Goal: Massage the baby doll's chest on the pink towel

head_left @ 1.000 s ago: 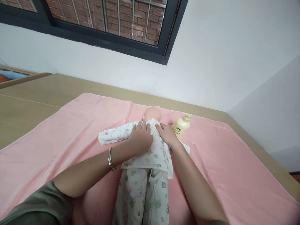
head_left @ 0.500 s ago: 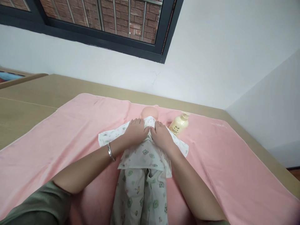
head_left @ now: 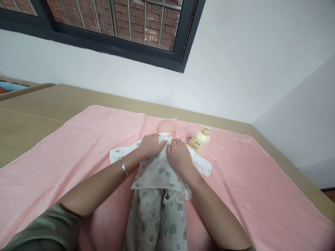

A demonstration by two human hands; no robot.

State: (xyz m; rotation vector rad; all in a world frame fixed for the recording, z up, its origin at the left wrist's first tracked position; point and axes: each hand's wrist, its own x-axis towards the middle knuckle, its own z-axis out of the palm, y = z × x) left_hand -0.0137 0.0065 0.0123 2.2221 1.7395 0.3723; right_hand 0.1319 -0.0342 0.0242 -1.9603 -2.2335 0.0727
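A baby doll (head_left: 166, 126) lies on its back on a pink towel (head_left: 78, 146), dressed in a white printed shirt (head_left: 159, 170) and matching trousers (head_left: 157, 219). My left hand (head_left: 150, 145), with a silver bangle on the wrist, rests on the shirt at the doll's chest near the collar. My right hand (head_left: 178, 155) lies beside it on the other side of the chest, fingers on the collar. Both hands press or pinch the fabric at the neckline; the fingertips nearly touch.
A cream lotion pump bottle (head_left: 199, 139) lies on the towel just right of the doll's head. The towel covers a tan wooden surface (head_left: 39, 104) against a white wall under a dark-framed window (head_left: 117, 31). The surface's right edge runs diagonally near the corner.
Both hands have slid from the doll's chest up to the collar and drawn together. The view has shifted slightly.
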